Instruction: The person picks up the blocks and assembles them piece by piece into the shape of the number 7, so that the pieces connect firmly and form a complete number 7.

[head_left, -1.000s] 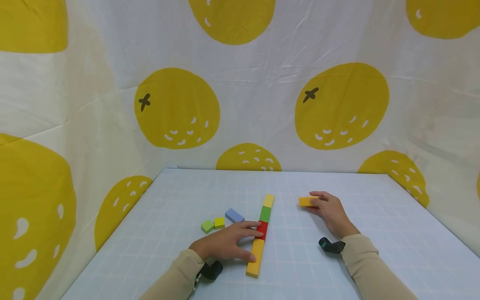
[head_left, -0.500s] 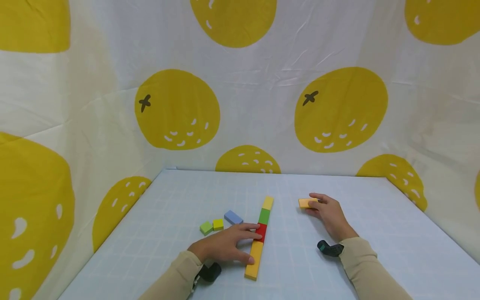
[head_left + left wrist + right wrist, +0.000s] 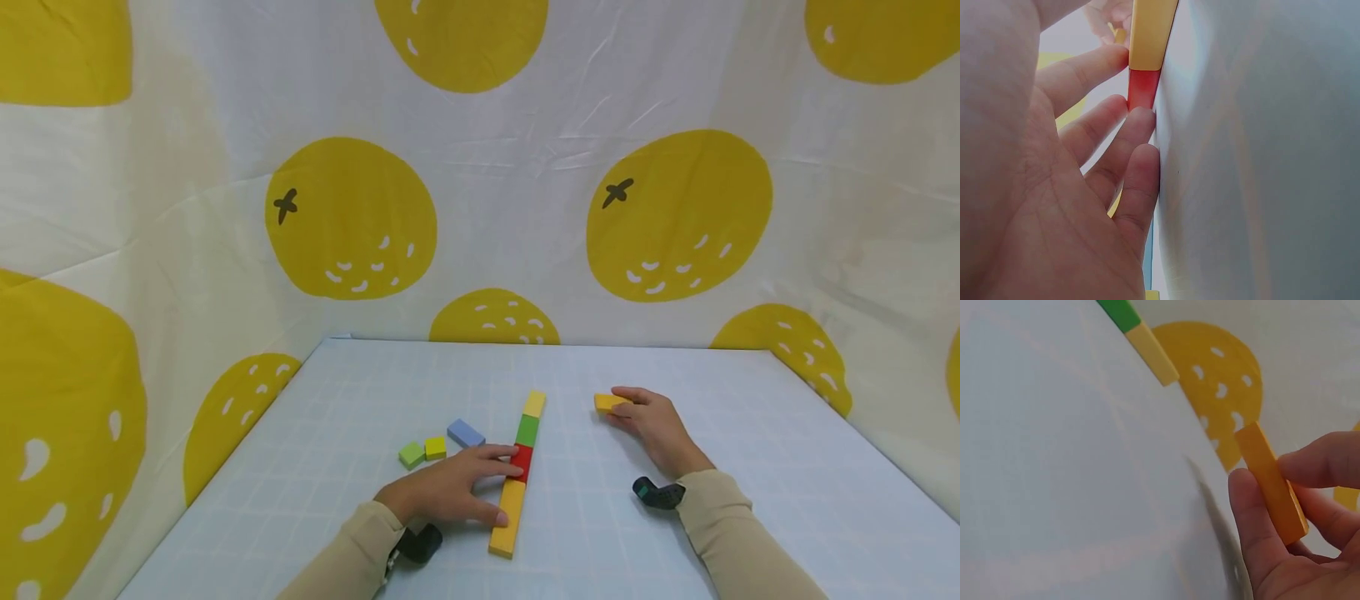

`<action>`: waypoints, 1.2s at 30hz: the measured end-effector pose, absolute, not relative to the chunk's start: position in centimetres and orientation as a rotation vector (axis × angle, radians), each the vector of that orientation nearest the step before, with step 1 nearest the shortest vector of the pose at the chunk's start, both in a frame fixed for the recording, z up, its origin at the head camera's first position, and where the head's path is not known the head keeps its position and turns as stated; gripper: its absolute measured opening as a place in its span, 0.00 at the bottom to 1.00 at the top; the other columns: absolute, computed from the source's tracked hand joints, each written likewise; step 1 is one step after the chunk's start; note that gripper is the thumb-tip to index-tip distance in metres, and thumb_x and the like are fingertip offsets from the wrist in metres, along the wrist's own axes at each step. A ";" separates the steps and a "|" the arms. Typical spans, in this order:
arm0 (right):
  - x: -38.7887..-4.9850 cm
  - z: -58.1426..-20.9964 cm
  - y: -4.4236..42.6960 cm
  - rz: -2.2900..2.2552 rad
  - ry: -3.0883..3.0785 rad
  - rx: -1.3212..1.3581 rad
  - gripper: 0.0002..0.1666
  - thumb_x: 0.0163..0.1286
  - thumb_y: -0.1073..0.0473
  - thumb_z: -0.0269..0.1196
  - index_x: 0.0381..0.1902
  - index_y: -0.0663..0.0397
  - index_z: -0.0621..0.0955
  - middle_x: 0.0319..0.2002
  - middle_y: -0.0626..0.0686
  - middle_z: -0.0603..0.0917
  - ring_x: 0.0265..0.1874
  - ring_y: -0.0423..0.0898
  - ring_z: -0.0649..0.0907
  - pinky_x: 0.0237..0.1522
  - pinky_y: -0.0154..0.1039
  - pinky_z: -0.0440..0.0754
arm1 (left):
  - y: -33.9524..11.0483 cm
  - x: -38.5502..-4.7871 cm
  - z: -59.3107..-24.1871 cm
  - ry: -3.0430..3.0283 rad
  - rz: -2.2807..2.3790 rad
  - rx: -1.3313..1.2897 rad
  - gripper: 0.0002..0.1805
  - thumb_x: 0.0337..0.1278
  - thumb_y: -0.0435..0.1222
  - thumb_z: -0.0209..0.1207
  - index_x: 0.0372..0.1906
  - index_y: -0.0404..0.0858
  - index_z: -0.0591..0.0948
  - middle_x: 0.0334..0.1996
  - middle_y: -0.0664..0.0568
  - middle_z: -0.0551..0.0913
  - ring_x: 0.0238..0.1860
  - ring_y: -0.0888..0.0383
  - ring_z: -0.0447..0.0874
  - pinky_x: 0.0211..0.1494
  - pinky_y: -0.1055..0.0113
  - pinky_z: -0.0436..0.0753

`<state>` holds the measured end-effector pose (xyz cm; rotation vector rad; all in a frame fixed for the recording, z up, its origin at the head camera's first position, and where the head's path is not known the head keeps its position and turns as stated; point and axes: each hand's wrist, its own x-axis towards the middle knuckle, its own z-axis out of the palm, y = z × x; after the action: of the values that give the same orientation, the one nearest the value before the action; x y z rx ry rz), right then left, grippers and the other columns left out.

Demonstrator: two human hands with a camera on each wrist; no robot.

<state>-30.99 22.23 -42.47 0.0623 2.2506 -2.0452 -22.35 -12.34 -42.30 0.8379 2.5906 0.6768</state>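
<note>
My left hand (image 3: 450, 490) lies along the left side of a row of toy blocks, its fingers extended. Fingertips touch the red block (image 3: 521, 462), and the thumb rests on the long orange block (image 3: 508, 529) nearest me. Beyond the red one, the row continues with a green block (image 3: 527, 431) and a pale yellow block (image 3: 535, 404). Off to the right, my right hand (image 3: 660, 427) pinches another orange block (image 3: 1270, 482) between thumb and fingers. The right wrist view has it raised above the table, apart from the row.
Left of the row lie a blue block (image 3: 466, 432), a small yellow block (image 3: 435, 448) and a light green block (image 3: 412, 454). The table (image 3: 337, 392) has a pale checked cover. Behind it hangs a white curtain (image 3: 510, 200) with yellow fruit prints.
In my right hand the orange block has turned slightly, showing its lighter face half a second ago and a darker one now. My left hand and the row stay in place.
</note>
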 end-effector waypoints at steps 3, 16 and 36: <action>-31.0 -42.3 22.3 -2.009 2.254 0.049 0.30 0.74 0.64 0.58 0.72 0.63 0.68 0.71 0.62 0.64 0.63 0.57 0.73 0.55 0.36 0.80 | -12.2 -22.5 -42.3 2.595 0.672 0.832 0.33 0.52 0.66 0.64 0.66 0.72 0.73 0.74 0.73 0.60 0.73 0.54 0.60 0.69 0.41 0.67; -30.6 -42.1 21.1 -2.137 2.092 0.049 0.29 0.74 0.67 0.59 0.70 0.67 0.69 0.71 0.63 0.63 0.63 0.57 0.73 0.60 0.42 0.77 | -11.8 -22.3 -42.5 2.577 0.690 0.794 0.33 0.51 0.65 0.66 0.65 0.73 0.74 0.73 0.73 0.61 0.72 0.55 0.60 0.69 0.40 0.67; -31.8 -41.3 17.5 -2.164 2.116 0.179 0.25 0.71 0.68 0.61 0.65 0.63 0.75 0.67 0.61 0.68 0.61 0.57 0.74 0.59 0.42 0.78 | -12.3 -22.6 -42.5 2.569 0.715 0.814 0.33 0.52 0.65 0.65 0.66 0.73 0.73 0.74 0.71 0.60 0.72 0.52 0.60 0.68 0.38 0.67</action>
<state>-31.82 17.53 -41.28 0.1785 2.1163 -2.1639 -22.64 -12.28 -42.48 0.8142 2.5694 0.7146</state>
